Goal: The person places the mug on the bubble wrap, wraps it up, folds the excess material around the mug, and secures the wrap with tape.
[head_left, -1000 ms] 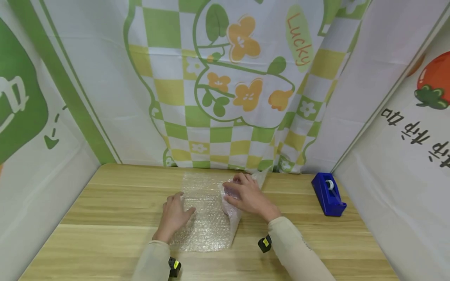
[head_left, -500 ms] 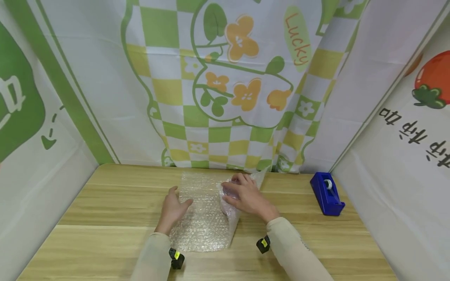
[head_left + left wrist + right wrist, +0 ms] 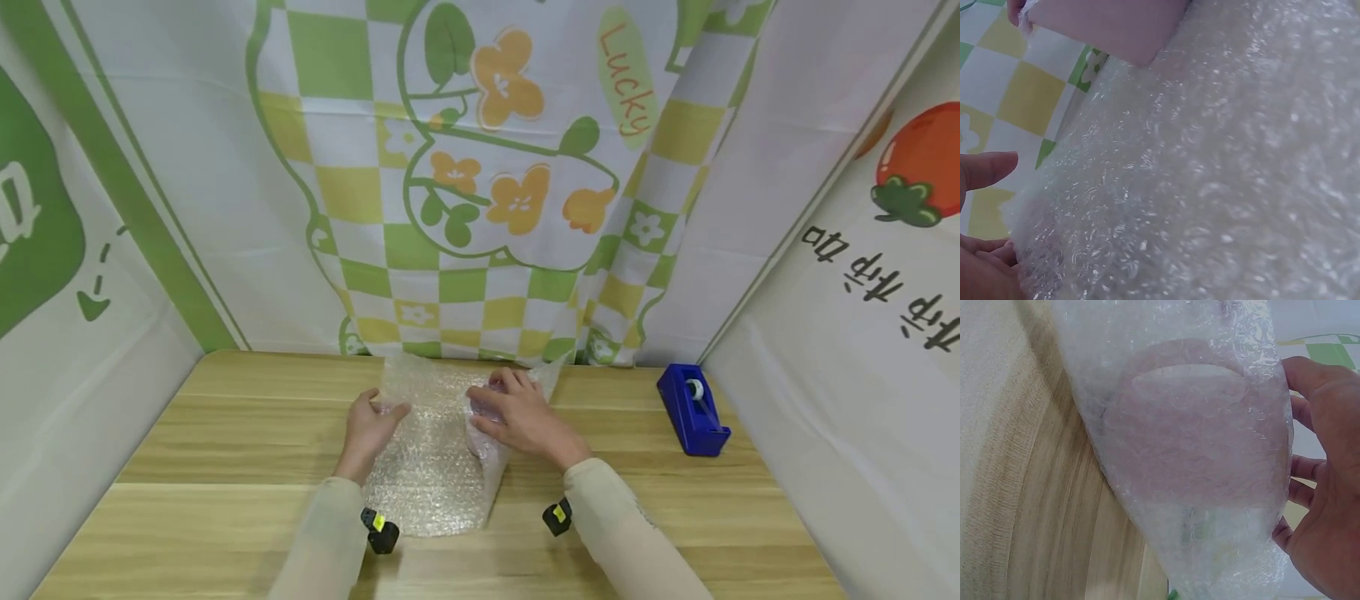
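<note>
A bubble wrap sheet (image 3: pixel 427 475) lies on the table, its right part folded up around a pink, cup-like object (image 3: pixel 1191 437). Through the film in the right wrist view, a pale rounded rim shows on this object. My right hand (image 3: pixel 521 417) grips it through the wrap, fingers curled over its far side. At the sheet's left edge is my left hand (image 3: pixel 369 429). Its fingers reach under the edge, while the thumb stands apart from them. In the left wrist view, a smooth pink side shows beyond the bubble wrap (image 3: pixel 1179 175).
A blue tape dispenser (image 3: pixel 693 412) with a roll of tape stands at the right rear of the wooden table (image 3: pixel 187 467). A checked green and yellow curtain (image 3: pixel 450 292) hangs directly behind the table. White printed panels close off both sides.
My left hand has shifted slightly away from me along the sheet's left edge, and the far left corner has lifted. The right hand keeps its hold on the wrapped pink object.
</note>
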Demonstrator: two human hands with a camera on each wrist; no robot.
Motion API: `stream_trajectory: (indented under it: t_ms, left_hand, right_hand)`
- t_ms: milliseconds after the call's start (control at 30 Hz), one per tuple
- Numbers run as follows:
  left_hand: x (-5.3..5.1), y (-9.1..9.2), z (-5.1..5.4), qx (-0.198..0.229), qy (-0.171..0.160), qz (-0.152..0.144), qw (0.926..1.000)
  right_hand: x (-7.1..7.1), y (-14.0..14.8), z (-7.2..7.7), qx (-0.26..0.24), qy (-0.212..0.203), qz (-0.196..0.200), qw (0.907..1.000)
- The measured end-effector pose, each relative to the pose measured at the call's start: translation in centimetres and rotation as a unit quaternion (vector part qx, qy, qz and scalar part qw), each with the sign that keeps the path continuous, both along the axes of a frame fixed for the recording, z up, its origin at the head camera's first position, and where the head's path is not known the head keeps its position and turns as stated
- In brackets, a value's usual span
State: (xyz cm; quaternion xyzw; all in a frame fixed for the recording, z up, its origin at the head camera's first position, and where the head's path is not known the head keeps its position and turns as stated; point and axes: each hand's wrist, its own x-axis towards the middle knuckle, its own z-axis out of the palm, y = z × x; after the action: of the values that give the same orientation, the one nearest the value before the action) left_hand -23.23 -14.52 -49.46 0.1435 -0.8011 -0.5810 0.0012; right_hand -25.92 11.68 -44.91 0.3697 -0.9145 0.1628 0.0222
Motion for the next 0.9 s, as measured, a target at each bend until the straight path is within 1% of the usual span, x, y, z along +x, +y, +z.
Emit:
stream_trajectory:
  t_ms: [133,267,367,467,567,667,900]
  left_hand:
    - [-0.5,0.2,0.3,0.004,0.026,0.01,0.9996]
    - [-1.0,0.5,0.6,-0.004,0.051,0.009,0.9986]
    - [-1.1,0.9,0.7,-0.021,0.067,0.012,0.9974]
    - [-1.0,1.2,0.9,-0.035,0.076,0.012,0.9965]
    - [-0.8,1.5,1.2,-0.034,0.075,-0.008,0.9965]
    - [-0.6,1.8,1.5,-0.021,0.072,-0.033,0.9966]
    - [-0.2,2.7,2.5,-0.005,0.091,-0.079,0.9928]
  right_hand:
    - [0.0,-0.1,0.0,0.007,-0.003,-0.001,1.0]
    - [-0.1,-0.2,-0.2,0.014,-0.003,-0.004,0.9999]
    - [-0.2,-0.2,-0.2,0.018,-0.002,-0.005,0.9998]
    - [-0.1,-0.2,-0.2,0.021,-0.001,-0.004,0.9998]
    - [-0.1,-0.2,-0.1,0.02,0.002,-0.005,0.9998]
    - [-0.2,-0.2,-0.1,0.02,0.005,-0.006,0.9998]
    - [-0.1,-0.1,-0.1,0.015,0.004,-0.001,0.9999]
